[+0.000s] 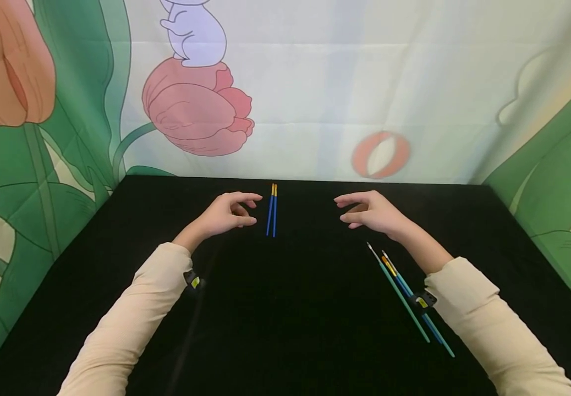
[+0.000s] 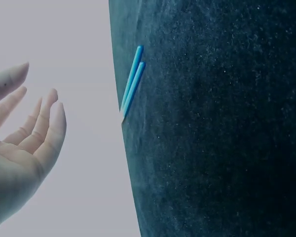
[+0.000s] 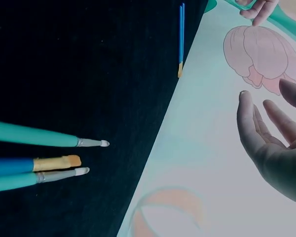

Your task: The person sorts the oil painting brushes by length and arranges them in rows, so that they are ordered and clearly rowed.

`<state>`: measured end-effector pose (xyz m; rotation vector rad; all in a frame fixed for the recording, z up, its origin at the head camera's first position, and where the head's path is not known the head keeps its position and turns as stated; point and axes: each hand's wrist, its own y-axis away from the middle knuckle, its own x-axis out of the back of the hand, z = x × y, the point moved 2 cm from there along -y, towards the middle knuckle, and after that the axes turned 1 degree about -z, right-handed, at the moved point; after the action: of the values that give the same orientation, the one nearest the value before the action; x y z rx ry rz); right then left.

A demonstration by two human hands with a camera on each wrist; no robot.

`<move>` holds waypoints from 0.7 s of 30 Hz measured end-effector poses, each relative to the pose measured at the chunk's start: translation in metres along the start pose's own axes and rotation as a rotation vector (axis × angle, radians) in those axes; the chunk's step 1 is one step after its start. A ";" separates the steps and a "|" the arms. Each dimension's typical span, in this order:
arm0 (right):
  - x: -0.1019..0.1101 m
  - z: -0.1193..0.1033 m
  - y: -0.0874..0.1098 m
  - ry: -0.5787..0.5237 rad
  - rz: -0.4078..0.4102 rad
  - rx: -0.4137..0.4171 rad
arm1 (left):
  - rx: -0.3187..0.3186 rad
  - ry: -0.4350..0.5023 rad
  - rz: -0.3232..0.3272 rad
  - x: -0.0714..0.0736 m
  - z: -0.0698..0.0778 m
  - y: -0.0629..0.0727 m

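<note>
My left hand (image 1: 230,212) hovers at the left of the black table, fingers loosely bent and holding nothing. Just right of its fingertips lie two thin blue paintbrushes (image 1: 272,212) side by side, their yellow ends toward the back edge; the left wrist view shows their blue handles (image 2: 133,84). Across from it, my right hand (image 1: 372,212) is held in the air with relaxed fingers and nothing in them. Below that hand lie two teal paintbrushes (image 1: 399,294) and a blue paintbrush (image 3: 54,164) with a yellow ferrule, their tips pointing away from me.
Behind the table (image 1: 285,308) hangs a printed curtain (image 1: 305,88) with tulips, leaves and a white animal figure. Dark wristbands with small devices sit on the left sleeve (image 1: 162,275) and the right sleeve (image 1: 464,291).
</note>
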<state>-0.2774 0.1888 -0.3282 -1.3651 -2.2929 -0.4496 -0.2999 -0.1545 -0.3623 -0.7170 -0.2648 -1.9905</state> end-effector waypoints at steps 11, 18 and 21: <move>0.007 0.006 0.018 0.029 -0.016 0.038 | -0.056 -0.021 0.011 0.005 0.006 0.019; 0.011 0.013 0.031 0.043 -0.017 0.033 | -0.084 -0.027 0.005 0.009 0.009 0.032; 0.013 0.014 0.035 0.047 -0.015 0.039 | -0.092 -0.032 0.008 0.011 0.010 0.038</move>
<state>-0.2545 0.2210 -0.3316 -1.3056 -2.2636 -0.4351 -0.2676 -0.1772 -0.3517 -0.8081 -0.1903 -1.9950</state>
